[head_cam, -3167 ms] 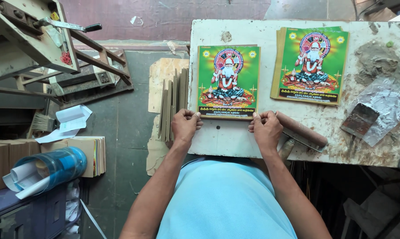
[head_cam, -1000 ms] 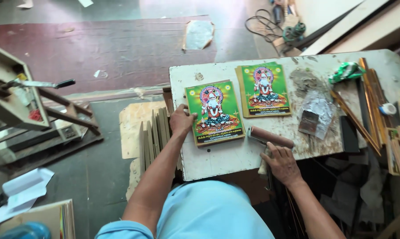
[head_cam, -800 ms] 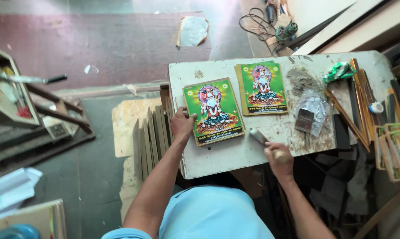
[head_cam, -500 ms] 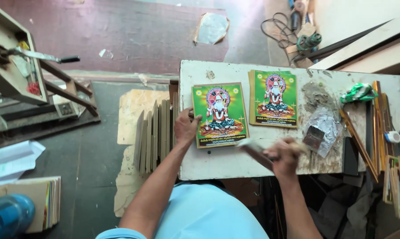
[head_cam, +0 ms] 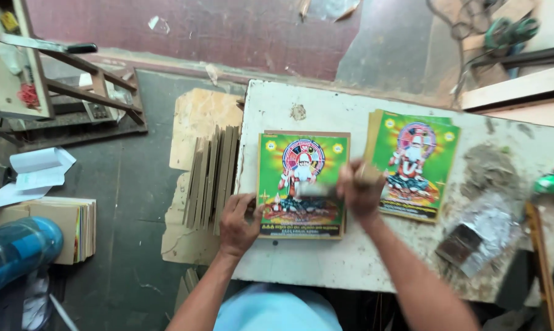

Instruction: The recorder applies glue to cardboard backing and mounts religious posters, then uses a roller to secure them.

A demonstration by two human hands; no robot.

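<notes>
A green printed picture on a brown board lies on the white worktable. My left hand presses on the board's lower left corner. My right hand is closed around a roller-like tool, blurred with motion, lying across the picture's right half. A stack of similar green pictures sits just right of my right hand.
Upright boards stand against the table's left side above cardboard on the floor. A brush on crumpled plastic lies at the table's right. A blue water jug, another board stack and a wooden machine frame are on the left.
My right hand picked the roller up from the table's front edge and brought it onto the picture. My left hand stayed at the board's left corner. The camera moved closer.
</notes>
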